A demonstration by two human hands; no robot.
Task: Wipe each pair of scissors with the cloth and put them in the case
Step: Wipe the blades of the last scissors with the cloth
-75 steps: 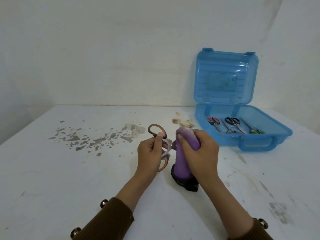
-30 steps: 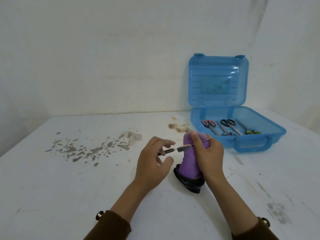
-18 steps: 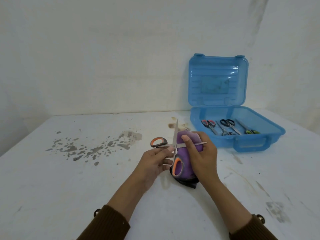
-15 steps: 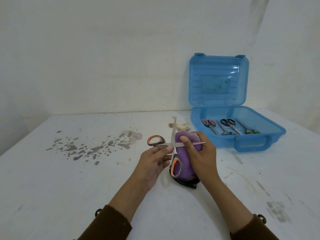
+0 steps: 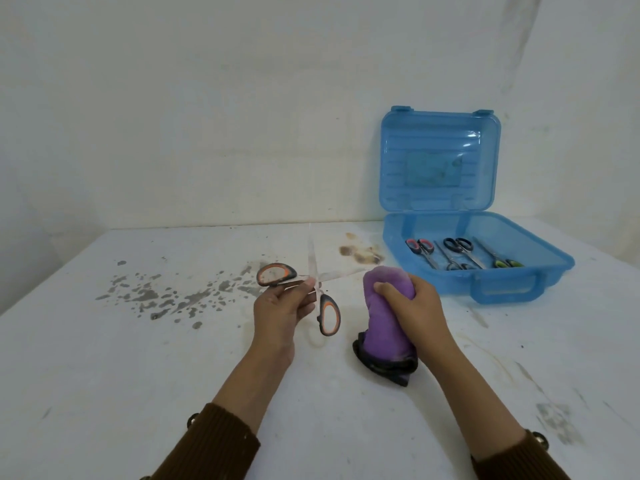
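My left hand (image 5: 280, 308) pinches a pair of scissors with orange and grey handles (image 5: 327, 315) at the pivot, above the table. Its blades are spread wide and blurred, one pointing up, one pointing right. My right hand (image 5: 414, 306) grips a bunched purple cloth (image 5: 384, 336) with a dark lower end that touches the table. A gap separates the cloth from the blades. The blue case (image 5: 519, 271) stands open at the right rear, with several pairs of scissors (image 5: 457, 254) lying inside it.
The white table (image 5: 104, 375) has grey paint flecks (image 5: 166, 296) at the left and a brown stain (image 5: 360, 254) near the case. The case's lid (image 5: 440, 161) leans against the white wall behind.
The scissors were opened and a blade wiped against the cloth. Now my left hand has drawn the open scissors left, away from the cloth, and my right hand only grips the cloth.
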